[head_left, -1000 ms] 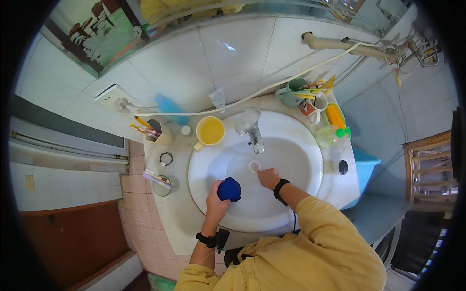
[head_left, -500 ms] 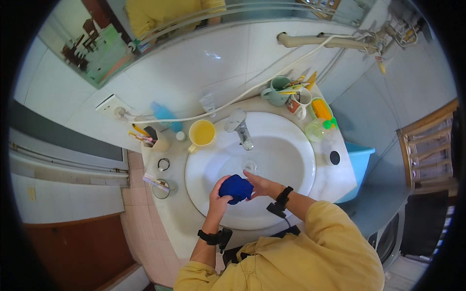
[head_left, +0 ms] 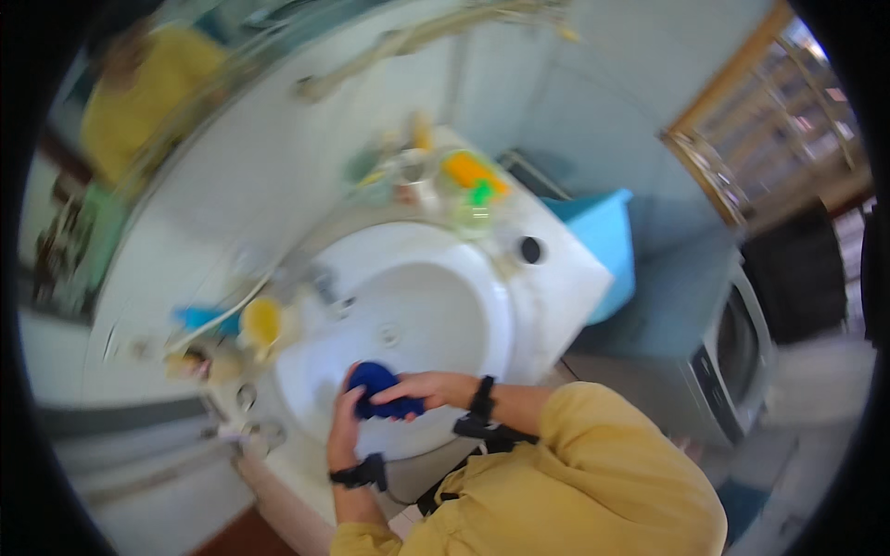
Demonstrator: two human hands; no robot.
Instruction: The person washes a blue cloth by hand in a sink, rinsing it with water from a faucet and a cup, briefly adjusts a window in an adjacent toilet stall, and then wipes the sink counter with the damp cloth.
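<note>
A bunched dark blue cloth is between my two hands, above the near left part of the white oval sink. My left hand grips its left side, with the thumb against the cloth. My right hand lies across the right side, fingers pressed onto the fabric and partly hiding it. The metal faucet stands at the sink's far left rim, blurred. Black straps with small devices are around both wrists.
Left of the sink stand a yellow mug and a blurred blue bottle. A green-topped pump bottle, cups and a round black-topped item sit beyond and right. A light-blue basin and a washing machine are farther right.
The view has swung to the right, bringing the washing machine further in. My right hand has come over the cloth, its fingers now lying across it; my left hand keeps its grip.
</note>
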